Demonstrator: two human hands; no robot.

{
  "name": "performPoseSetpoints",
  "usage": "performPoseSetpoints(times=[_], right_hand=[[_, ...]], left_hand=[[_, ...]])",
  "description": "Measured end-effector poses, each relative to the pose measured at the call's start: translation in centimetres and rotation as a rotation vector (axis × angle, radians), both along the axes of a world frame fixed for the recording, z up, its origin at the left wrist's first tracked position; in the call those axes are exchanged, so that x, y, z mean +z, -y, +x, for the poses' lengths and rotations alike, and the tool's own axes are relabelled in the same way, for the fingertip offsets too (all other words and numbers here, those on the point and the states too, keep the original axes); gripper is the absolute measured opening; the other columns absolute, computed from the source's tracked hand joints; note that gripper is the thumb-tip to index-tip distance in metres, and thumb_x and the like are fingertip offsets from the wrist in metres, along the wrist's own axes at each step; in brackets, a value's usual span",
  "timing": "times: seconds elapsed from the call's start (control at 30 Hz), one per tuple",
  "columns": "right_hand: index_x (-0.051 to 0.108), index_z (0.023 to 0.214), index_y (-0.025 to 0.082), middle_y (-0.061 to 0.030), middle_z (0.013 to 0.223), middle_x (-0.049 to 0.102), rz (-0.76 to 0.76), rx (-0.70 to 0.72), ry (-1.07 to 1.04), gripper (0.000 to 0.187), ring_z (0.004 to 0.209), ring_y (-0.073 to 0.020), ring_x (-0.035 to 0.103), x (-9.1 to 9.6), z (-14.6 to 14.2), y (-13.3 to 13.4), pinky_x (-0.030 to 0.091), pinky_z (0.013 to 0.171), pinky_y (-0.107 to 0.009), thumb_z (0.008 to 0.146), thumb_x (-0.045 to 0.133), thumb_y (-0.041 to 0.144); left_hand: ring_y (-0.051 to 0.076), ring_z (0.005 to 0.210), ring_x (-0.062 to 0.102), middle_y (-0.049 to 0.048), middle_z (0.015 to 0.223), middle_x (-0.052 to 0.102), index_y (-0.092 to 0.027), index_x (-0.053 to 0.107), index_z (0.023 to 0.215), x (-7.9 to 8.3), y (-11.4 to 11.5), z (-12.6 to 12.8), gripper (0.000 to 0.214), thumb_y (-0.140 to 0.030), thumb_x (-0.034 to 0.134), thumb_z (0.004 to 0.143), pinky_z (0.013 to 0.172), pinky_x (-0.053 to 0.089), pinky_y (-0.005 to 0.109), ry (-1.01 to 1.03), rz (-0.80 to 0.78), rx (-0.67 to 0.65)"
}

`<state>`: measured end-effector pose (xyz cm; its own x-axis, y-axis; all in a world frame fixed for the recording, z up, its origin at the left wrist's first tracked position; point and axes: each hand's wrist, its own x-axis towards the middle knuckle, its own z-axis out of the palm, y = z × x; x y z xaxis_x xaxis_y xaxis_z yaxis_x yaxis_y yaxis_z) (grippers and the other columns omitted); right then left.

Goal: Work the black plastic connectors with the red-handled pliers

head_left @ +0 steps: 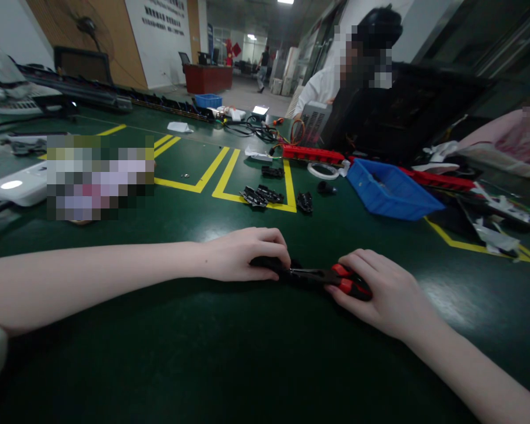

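Observation:
My right hand [380,288] is closed around the red-and-black handles of a pair of needle-nose pliers [339,279]. Their slim jaws point left and reach a black part [265,262] that my left hand [251,254] pinches between thumb and fingers. The part is dark and mostly covered by my fingers, so its kind is unclear. Whether the jaws bite on it or only touch it, I cannot tell. Beyond my hands, several small black plastic pieces [265,195] lie in and beside a yellow-taped square on the green table [194,365].
A blue bin [391,191] stands at the right, by red strips [313,154] and a white ring [322,171]. Cables [256,129] lie farther back. On the left are a white device [20,184] and a blurred-out object [101,179]. A person in white [320,88] sits across the table.

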<state>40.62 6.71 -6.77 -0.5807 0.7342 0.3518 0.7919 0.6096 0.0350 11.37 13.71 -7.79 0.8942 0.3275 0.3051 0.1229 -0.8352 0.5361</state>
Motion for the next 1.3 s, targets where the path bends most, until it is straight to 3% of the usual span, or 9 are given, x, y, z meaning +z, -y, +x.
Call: performPoseSetpoints(times=[0.43, 0.8, 1.3], right_hand=[[0.061, 0.093, 0.018, -0.0081, 0.084, 0.065, -0.04, 0.012, 0.018, 0.028, 0.071, -0.0202, 0.061, 0.31, -0.29, -0.13, 0.047, 0.061, -0.033, 0.088, 0.055, 0.045], [0.06, 0.086, 0.02, -0.006, 0.081, 0.065, -0.035, -0.019, 0.011, 0.024, 0.071, -0.0197, 0.06, 0.33, -0.93, 0.35, 0.044, 0.063, -0.033, 0.086, 0.058, 0.044], [0.059, 0.094, 0.021, -0.007, 0.089, 0.067, 0.046, -0.019, -0.067, 0.024, 0.08, -0.0228, 0.063, 0.29, -0.52, 0.29, 0.046, 0.069, -0.037, 0.084, 0.062, 0.042]], left_hand=[[0.024, 0.106, 0.061, 0.0102, 0.119, 0.061, -0.017, 0.062, 0.104, 0.16, 0.39, 0.11, 0.015, -0.019, 0.062, 0.089, 0.089, 0.049, 0.036, -0.023, 0.101, 0.026], [0.023, 0.106, 0.061, 0.0098, 0.119, 0.061, -0.017, 0.064, 0.102, 0.02, 0.17, 0.29, 0.011, -0.021, 0.063, 0.091, 0.09, 0.047, 0.037, -0.013, 0.09, 0.015], [0.022, 0.108, 0.061, 0.0088, 0.119, 0.063, -0.017, 0.064, 0.097, -0.25, -0.09, 0.3, 0.008, -0.019, 0.066, 0.09, 0.091, 0.048, 0.036, 0.016, 0.035, 0.011]])
